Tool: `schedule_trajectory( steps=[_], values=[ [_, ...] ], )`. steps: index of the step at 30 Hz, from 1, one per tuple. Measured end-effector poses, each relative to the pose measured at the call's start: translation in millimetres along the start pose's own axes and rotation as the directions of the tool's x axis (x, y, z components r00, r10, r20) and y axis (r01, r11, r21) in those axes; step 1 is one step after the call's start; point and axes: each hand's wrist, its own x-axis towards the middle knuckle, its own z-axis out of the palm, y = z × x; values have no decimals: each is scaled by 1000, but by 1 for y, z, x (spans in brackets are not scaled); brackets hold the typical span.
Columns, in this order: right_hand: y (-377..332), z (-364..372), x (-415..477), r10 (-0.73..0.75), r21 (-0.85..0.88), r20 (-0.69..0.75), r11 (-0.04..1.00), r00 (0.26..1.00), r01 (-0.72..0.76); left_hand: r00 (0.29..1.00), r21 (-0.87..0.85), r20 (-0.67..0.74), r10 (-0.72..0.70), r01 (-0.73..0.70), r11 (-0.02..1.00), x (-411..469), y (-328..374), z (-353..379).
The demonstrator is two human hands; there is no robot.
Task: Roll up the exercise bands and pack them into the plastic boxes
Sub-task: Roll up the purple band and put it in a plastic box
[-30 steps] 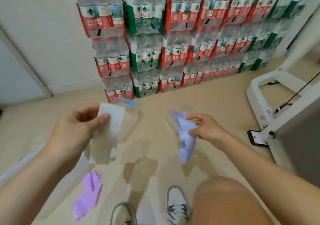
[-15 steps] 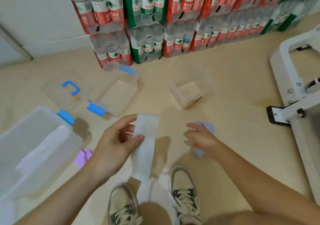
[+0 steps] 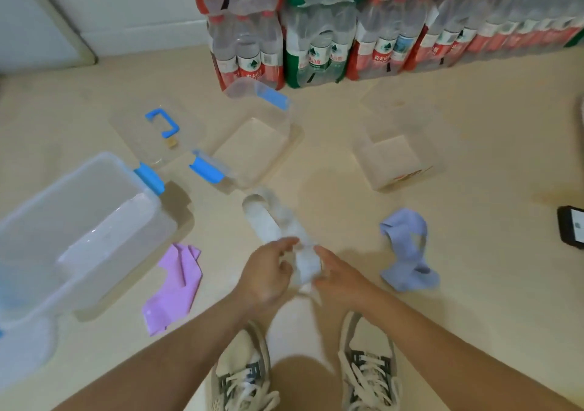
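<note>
A white exercise band (image 3: 271, 221) stretches away from me over the floor, its near end bunched between both hands. My left hand (image 3: 268, 271) pinches that end from the left, and my right hand (image 3: 339, 273) holds it from the right. A periwinkle blue band (image 3: 407, 252) lies crumpled on the floor to the right. A purple band (image 3: 177, 281) lies folded on the left. Open clear plastic boxes stand around: a large one (image 3: 47, 221) at left, a medium one with blue latches (image 3: 249, 151) ahead, a small square one (image 3: 392, 161) at right.
A clear lid with a blue handle (image 3: 158, 132) lies beside the medium box. Shrink-wrapped packs of water bottles (image 3: 316, 31) are stacked along the far wall. A dark phone (image 3: 572, 230) lies at the right edge. My two sneakers (image 3: 243, 372) stand below the hands.
The view tilted down toward the floor. My right hand let go of the blue band, which now lies on the floor, and joined my left hand on the white band.
</note>
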Motion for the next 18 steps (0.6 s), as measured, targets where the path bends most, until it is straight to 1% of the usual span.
schedule_trajectory(
  steps=[1,2,3,4,6,8,10,11,13,14,16,18],
  values=[
    [4,5,1,5,-51,31,999,1000,-3,982,148,181,57,-85,985,-7,-2,12],
    [8,9,2,18,-95,57,995,998,-13,939,286,341,43,-148,947,-14,-6,24],
    [13,13,3,33,-126,71,992,997,-23,905,395,426,1,-186,900,-19,-10,33],
    [17,15,6,48,-141,78,989,996,-36,890,463,453,-52,-185,867,-21,-16,41],
    [24,18,8,68,-118,75,991,995,-59,888,508,446,-110,-150,848,-18,-27,51],
    [26,18,12,61,-69,36,996,997,-59,881,497,451,-144,-114,860,-12,-30,52],
    [26,16,19,47,-23,22,999,999,-46,870,410,472,-144,-71,909,-6,-23,48],
    [24,16,23,46,-8,27,999,999,-45,870,348,479,-119,-64,935,-3,-20,47],
    [19,17,28,71,40,53,997,996,-73,884,235,459,-83,-31,972,-2,-16,46],
    [17,19,29,86,55,65,994,994,-90,890,201,446,-99,9,980,-4,-17,45],
    [13,23,25,110,7,79,994,991,-111,897,157,422,-133,73,985,-12,-19,39],
    [8,21,19,119,-150,85,983,989,-106,898,129,407,-170,128,983,-19,-18,27]
  ],
)
